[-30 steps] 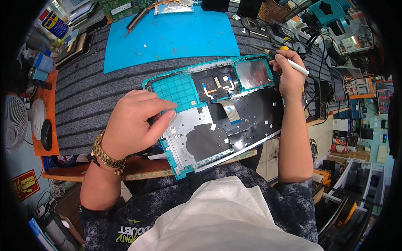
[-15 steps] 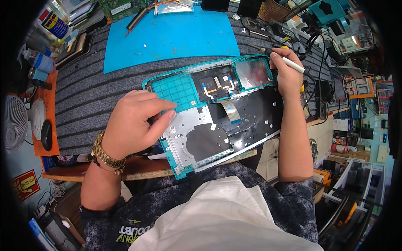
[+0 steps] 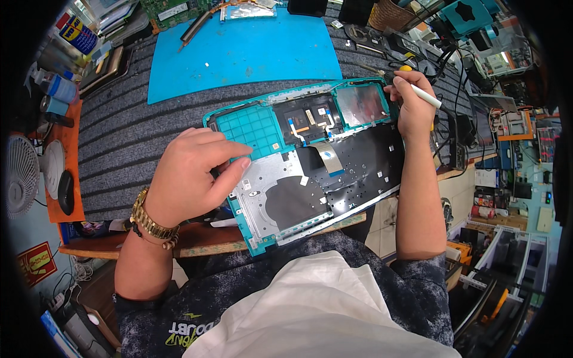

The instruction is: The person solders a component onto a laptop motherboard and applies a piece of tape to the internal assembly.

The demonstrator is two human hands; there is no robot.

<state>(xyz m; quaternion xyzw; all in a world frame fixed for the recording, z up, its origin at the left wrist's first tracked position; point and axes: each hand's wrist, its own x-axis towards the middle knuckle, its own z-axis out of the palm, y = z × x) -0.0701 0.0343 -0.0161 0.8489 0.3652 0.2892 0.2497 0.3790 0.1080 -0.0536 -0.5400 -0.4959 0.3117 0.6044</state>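
A teal laptop top case [image 3: 292, 218] lies inner side up, tilted, its near part over the front edge of the bench. A wide flat ribbon cable [image 3: 329, 160] sticks up from its middle, and a touchpad's back [image 3: 309, 119] shows along the far side. My left hand [image 3: 200, 170] is curled over the case's left edge, thumb and forefinger on top; the other fingertips are hidden. At the case's far right corner, my right hand [image 3: 413, 110] grips a slim white pen-like tool [image 3: 426, 95]. Its tip is too small to make out.
A blue work mat [image 3: 245, 53] lies beyond the case on a grey ribbed bench cover [image 3: 119, 137]. A soldering iron [image 3: 194, 30] rests across the mat's far edge. A small fan [image 3: 27, 173] and bottles [image 3: 57, 86] stand at left. Cables [image 3: 444, 65] and tools crowd the right.
My right hand has shifted slightly right, and the white tool has swung lower with it. My left hand and the laptop top case have stayed in place.
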